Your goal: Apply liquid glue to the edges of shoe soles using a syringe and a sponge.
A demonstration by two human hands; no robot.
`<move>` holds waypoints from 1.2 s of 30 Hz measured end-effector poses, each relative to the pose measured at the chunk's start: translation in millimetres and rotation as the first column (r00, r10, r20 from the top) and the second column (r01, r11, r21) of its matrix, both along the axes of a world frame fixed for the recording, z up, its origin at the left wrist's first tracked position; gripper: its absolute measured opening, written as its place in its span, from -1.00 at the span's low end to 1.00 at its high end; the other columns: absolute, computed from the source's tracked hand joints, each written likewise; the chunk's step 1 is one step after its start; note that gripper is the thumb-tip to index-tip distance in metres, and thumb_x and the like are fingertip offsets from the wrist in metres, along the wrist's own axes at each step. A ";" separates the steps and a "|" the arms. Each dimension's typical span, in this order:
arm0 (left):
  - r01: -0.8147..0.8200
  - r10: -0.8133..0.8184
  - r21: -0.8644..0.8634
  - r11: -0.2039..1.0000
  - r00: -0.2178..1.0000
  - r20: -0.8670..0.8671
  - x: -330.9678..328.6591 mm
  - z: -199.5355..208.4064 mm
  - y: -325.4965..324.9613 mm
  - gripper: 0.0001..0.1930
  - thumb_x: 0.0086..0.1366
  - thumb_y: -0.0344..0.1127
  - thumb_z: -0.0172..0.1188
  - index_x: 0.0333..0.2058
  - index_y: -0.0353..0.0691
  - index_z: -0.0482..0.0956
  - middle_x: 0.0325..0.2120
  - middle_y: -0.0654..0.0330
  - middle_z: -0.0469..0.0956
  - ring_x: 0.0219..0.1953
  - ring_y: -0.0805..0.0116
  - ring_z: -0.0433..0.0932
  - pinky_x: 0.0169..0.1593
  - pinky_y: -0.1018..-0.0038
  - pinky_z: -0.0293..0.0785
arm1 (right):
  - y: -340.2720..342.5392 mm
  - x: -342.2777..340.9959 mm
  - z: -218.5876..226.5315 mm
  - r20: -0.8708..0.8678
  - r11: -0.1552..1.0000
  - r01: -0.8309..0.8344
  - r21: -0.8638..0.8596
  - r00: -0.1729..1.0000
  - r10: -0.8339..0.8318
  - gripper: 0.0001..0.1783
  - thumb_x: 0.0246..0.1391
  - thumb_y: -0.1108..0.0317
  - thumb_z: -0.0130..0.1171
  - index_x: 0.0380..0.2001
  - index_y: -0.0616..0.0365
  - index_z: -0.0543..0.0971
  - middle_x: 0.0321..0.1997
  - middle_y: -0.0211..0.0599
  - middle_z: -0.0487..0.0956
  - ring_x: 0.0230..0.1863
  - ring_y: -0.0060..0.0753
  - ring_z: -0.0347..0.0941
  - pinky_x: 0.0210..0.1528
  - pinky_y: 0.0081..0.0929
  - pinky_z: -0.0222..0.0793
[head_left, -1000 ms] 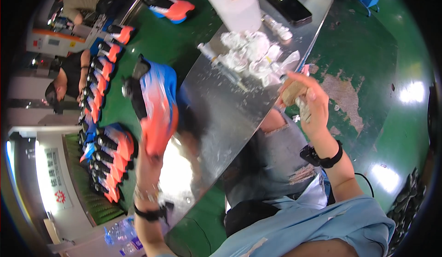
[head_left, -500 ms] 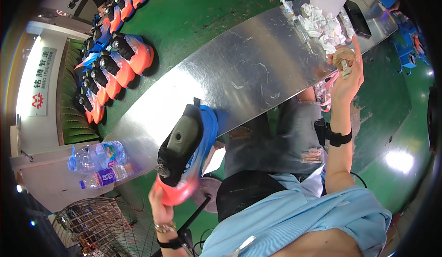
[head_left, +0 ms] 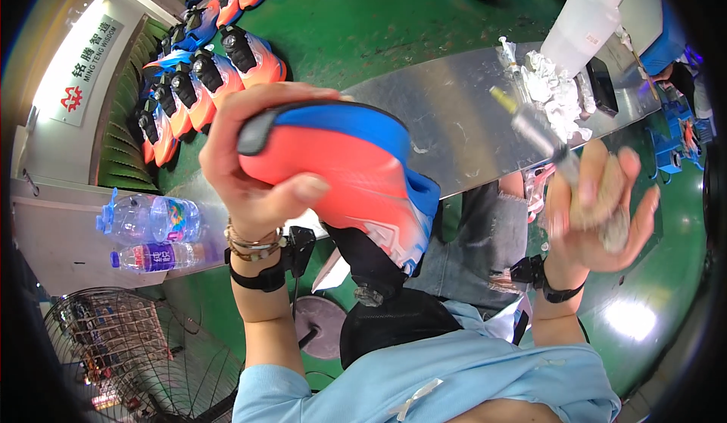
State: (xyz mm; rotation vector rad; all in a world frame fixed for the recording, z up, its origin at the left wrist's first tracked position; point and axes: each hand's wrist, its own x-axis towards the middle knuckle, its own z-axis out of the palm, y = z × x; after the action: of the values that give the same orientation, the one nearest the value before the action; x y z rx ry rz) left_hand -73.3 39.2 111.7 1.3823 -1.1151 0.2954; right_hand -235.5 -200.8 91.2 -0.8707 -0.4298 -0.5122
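Over the near left of the metal table, my left hand (head_left: 254, 150) is closed around one end of a coral-and-blue sports shoe (head_left: 341, 169). The shoe is tipped on its side, its black collar and dial hanging down towards my lap. My right hand (head_left: 598, 211), smeared by motion, is raised beyond the table's right edge with fingers curled around a tan wad or pad (head_left: 602, 207). A slim silvery tool (head_left: 534, 131) with a yellow tip sticks out from these fingers over the table; blur hides its exact kind.
Crumpled white tissue (head_left: 553, 97), a syringe (head_left: 509, 52), a white plastic bottle (head_left: 583, 25) and a black box (head_left: 602, 86) stand or lie at the table's far right. Two water bottles (head_left: 151, 218) are at left, above a wire fan (head_left: 121, 355). Several similar shoes (head_left: 212, 78) line the far left.
My left hand has raised the shoe and turned it sideways, shifting up and right. My right hand has come down and curled, with the silvery tool now pointing out of it.
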 end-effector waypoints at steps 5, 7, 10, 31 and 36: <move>0.075 -0.080 0.043 0.996 0.988 0.135 -2.0 14.2 -20.9 -0.40 -0.23 -0.26 0.40 -0.22 -0.48 0.38 -0.34 -0.02 0.52 -0.32 0.27 0.52 -0.20 0.46 0.43 | 14.4 9.6 31.7 0.107 0.957 -0.288 -0.018 0.951 0.289 -0.73 0.12 0.11 -0.18 -0.34 0.03 0.40 -0.48 -0.15 0.41 -0.79 -0.15 0.38 -0.68 -0.42 0.43; 0.074 -0.129 0.204 0.976 0.955 0.268 -1.1 18.7 -26.7 -0.24 -0.16 0.11 0.31 -0.21 -0.50 0.31 -0.31 -0.06 0.43 -0.28 0.14 0.50 -0.22 0.30 0.47 | 16.6 9.8 37.7 0.103 0.939 -0.342 0.030 0.936 0.337 -0.76 0.12 0.14 -0.17 -0.38 0.02 0.41 -0.54 -0.12 0.41 -0.80 -0.13 0.37 -0.77 -0.39 0.41; 0.110 -0.175 0.219 0.969 0.936 0.307 -0.5 21.0 -37.5 -0.24 -0.19 0.07 0.34 -0.21 -0.51 0.31 -0.34 -0.08 0.46 -0.32 0.14 0.52 -0.22 0.32 0.47 | 21.0 1.3 46.4 0.006 0.975 -0.217 0.051 0.976 0.217 -0.78 0.11 0.16 -0.16 -0.41 0.01 0.42 -0.57 -0.14 0.42 -0.81 -0.09 0.36 -0.75 -0.39 0.42; 0.126 -0.190 0.252 0.959 0.950 0.247 8.3 19.3 -51.0 -0.11 -0.24 0.22 0.32 -0.18 -0.53 0.28 -0.32 -0.09 0.43 -0.28 0.09 0.50 -0.22 0.27 0.47 | 4.1 12.1 23.2 0.053 0.971 -0.239 0.004 0.970 0.238 -0.73 0.14 0.20 -0.18 -0.54 -0.12 0.50 -0.51 -0.14 0.45 -0.78 -0.10 0.37 -0.68 -0.42 0.45; 0.018 -0.134 0.307 0.952 0.922 0.364 20.1 19.8 -48.3 -0.11 -0.15 0.30 0.20 -0.16 -0.50 0.27 -0.29 -0.11 0.43 -0.30 0.10 0.50 -0.23 0.26 0.46 | 3.9 14.7 5.0 0.046 0.975 -0.219 0.047 0.975 0.217 -0.67 0.18 0.13 -0.28 -0.50 -0.09 0.47 -0.51 -0.13 0.42 -0.77 -0.15 0.37 -0.66 -0.48 0.44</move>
State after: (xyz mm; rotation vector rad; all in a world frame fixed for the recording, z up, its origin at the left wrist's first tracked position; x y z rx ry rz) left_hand -53.2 -9.1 131.5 1.5828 -1.5860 0.3598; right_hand -220.8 -196.9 96.2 -0.7532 -0.5398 -0.3377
